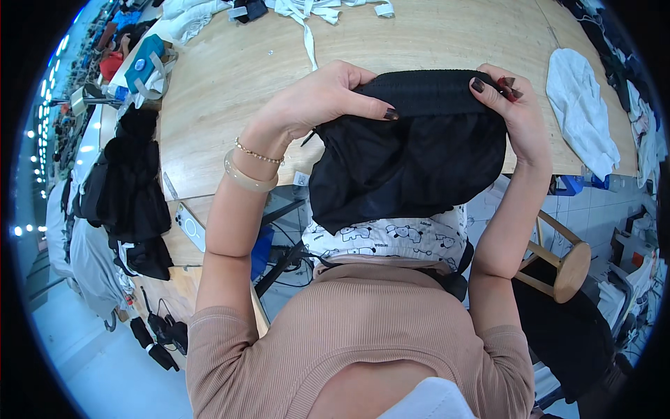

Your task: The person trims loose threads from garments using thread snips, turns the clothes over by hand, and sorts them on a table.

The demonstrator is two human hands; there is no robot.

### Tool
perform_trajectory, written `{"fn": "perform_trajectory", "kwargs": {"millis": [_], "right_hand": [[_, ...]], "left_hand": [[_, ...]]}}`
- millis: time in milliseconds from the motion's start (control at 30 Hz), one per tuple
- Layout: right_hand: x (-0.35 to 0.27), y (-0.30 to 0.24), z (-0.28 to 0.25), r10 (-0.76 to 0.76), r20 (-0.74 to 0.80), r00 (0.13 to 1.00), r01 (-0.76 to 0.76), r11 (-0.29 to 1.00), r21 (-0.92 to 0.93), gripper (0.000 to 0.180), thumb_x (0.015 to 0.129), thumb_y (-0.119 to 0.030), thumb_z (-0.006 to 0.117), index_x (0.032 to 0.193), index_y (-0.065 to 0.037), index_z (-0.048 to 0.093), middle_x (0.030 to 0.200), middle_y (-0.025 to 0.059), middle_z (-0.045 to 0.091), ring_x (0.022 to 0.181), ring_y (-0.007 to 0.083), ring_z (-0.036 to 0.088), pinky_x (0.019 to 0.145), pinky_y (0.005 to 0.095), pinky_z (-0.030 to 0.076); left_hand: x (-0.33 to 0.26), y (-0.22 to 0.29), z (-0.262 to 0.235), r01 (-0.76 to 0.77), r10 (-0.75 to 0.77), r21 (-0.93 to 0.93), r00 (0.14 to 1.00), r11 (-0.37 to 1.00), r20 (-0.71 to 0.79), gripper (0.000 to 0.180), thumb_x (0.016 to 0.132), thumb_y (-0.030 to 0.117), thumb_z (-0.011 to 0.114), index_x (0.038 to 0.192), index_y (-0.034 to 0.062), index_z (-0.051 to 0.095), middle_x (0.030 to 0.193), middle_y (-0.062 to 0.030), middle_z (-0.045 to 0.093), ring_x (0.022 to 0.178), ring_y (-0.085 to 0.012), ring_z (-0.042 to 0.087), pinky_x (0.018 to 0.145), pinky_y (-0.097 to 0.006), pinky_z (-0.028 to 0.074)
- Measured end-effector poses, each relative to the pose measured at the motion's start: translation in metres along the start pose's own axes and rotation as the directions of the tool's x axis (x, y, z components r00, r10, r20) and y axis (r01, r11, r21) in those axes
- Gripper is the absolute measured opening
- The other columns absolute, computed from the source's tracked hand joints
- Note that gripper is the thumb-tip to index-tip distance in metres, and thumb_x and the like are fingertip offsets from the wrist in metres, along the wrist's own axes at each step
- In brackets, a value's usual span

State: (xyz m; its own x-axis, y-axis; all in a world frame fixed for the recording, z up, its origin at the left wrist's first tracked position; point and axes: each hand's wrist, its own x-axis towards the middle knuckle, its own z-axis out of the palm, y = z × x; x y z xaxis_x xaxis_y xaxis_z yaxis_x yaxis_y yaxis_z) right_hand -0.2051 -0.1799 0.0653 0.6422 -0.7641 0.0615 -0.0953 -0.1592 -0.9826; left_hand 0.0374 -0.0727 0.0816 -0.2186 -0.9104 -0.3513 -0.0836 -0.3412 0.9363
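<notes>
Hands, left hand and right hand, pinch the black garment by its waistband above the wooden table.

garment held above table edge, stool right, phone left

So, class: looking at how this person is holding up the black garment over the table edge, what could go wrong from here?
1. The black garment is pinched only at its waistband by the left hand and right hand; a loose grip might let it drop toward the floor.
2. The phone seems to overhang the wooden table edge; a swinging elbow could knock it off.
3. The right hand also pinches a small dark clip-like item, which may slip.
</notes>
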Motion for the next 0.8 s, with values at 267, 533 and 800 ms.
{"fn": "perform_trajectory", "kwargs": {"millis": [267, 533, 800], "right_hand": [[0.005, 0.004, -0.003, 0.012, 0.026, 1.0, -0.01, 0.998, -0.068, 0.019, 0.085, -0.019, 0.066, 0.078, -0.002, 0.061, 0.068, -0.007, 0.05, 0.067, 0.0025, 0.042, 0.064, 0.0187, 0.035], [0.007, 0.022, 0.003, -0.007, -0.167, 0.986, 0.002, 0.999, -0.035, 0.019, 0.09, -0.016, 0.058, 0.094, 0.002, 0.064, 0.081, -0.0011, 0.061, 0.075, 0.0072, 0.055, 0.072, 0.0225, 0.042], [-0.059, -0.014, 0.043, 0.262, -0.216, 0.94, -0.091, 0.807, 0.583, 0.033, 0.097, -0.038, 0.04, 0.097, -0.006, 0.049, 0.066, -0.0055, 0.036, 0.048, 0.0023, 0.028, 0.042, 0.0179, 0.02]], "left_hand": [[0.0, 0.002, 0.001, -0.036, 0.037, -0.119, 0.999, 0.992, 0.012, 0.015, 0.078, 0.005, 0.066, 0.09, -0.0038, 0.064, 0.084, -0.0042, 0.067, 0.075, -0.0059, 0.06, 0.072, -0.017, 0.046], [0.003, 0.003, 0.007, -0.065, 0.063, -0.077, 0.998, 0.995, -0.027, 0.014, 0.078, 0.006, 0.065, 0.088, -0.0028, 0.064, 0.082, -0.0024, 0.066, 0.073, -0.0045, 0.059, 0.071, -0.016, 0.045], [-0.002, 0.006, 0.011, -0.074, 0.067, -0.099, 0.995, 0.992, -0.067, 0.014, 0.078, 0.006, 0.064, 0.089, -0.0029, 0.063, 0.082, -0.0019, 0.066, 0.073, -0.0044, 0.058, 0.071, -0.016, 0.045]]}}
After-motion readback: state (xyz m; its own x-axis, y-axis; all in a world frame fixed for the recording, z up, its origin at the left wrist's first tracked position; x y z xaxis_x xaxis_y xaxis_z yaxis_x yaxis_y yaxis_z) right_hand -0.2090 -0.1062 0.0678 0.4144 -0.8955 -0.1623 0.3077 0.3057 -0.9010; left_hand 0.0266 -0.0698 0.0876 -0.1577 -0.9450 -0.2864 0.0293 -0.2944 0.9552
